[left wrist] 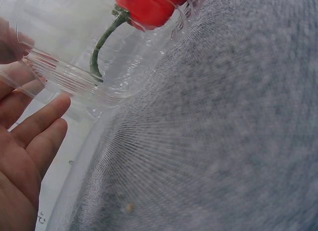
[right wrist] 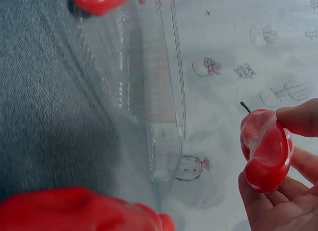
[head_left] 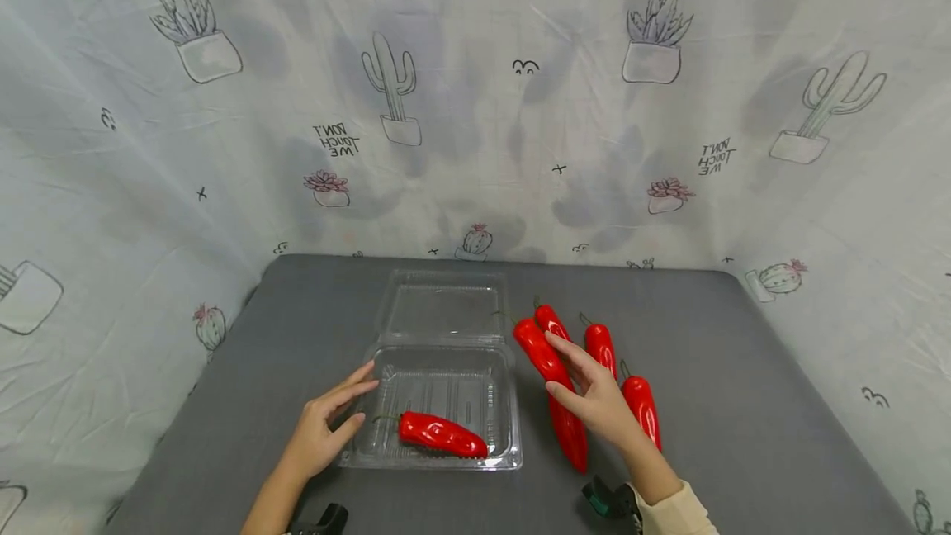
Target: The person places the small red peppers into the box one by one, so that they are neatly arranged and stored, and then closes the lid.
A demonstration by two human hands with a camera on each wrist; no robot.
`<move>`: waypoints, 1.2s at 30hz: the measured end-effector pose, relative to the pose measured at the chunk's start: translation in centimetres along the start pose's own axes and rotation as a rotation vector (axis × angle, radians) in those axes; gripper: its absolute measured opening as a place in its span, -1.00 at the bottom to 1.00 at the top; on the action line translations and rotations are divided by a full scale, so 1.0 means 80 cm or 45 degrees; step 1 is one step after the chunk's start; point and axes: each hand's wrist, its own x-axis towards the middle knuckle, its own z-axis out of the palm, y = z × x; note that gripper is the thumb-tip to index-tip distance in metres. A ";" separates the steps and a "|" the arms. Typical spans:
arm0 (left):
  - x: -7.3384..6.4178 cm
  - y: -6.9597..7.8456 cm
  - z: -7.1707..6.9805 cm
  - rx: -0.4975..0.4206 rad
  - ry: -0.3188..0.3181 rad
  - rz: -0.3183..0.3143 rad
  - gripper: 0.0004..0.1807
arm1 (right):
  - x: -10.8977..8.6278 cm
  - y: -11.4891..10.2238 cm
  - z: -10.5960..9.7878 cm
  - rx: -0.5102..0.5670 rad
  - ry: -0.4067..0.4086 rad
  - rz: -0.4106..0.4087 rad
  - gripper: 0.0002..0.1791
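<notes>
My right hand (head_left: 590, 390) grips a long red pepper (head_left: 537, 345) with a thin green stem. In the right wrist view, thumb and fingers pinch that pepper (right wrist: 268, 154) from both sides. Left of it stands a clear plastic clamshell box (head_left: 513, 403), its lid (head_left: 446, 308) folded back. One red pepper (head_left: 442, 434) lies inside, stem to the left. Beside the box's left wall is my left hand (head_left: 319, 428), fingers fairly straight and around nothing. Its fingertips are at the clear wall in the left wrist view; whether they touch I cannot tell.
Several more red peppers lie on the grey table (head_left: 706, 403): one below the right hand (head_left: 568, 432), one behind it (head_left: 551, 319), and two to its right (head_left: 600, 345), (head_left: 642, 407). A patterned cloth (head_left: 475, 106) rises at the back and sides.
</notes>
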 end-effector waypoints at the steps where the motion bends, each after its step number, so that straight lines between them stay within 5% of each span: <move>1: -0.002 0.001 0.001 0.006 -0.004 -0.010 -0.52 | -0.001 0.000 0.002 0.004 -0.007 -0.002 -0.32; 15: -0.026 0.005 0.010 -0.073 -0.003 0.013 -0.53 | -0.014 -0.004 0.036 0.014 -0.098 0.049 -0.32; 26: -0.017 -0.001 0.007 -0.026 -0.010 -0.003 -0.52 | -0.005 -0.006 0.045 0.030 -0.134 -0.023 -0.30; 36: 0.008 0.004 0.001 -0.046 0.022 0.088 -0.50 | 0.021 -0.014 0.042 -0.012 -0.142 -0.078 -0.34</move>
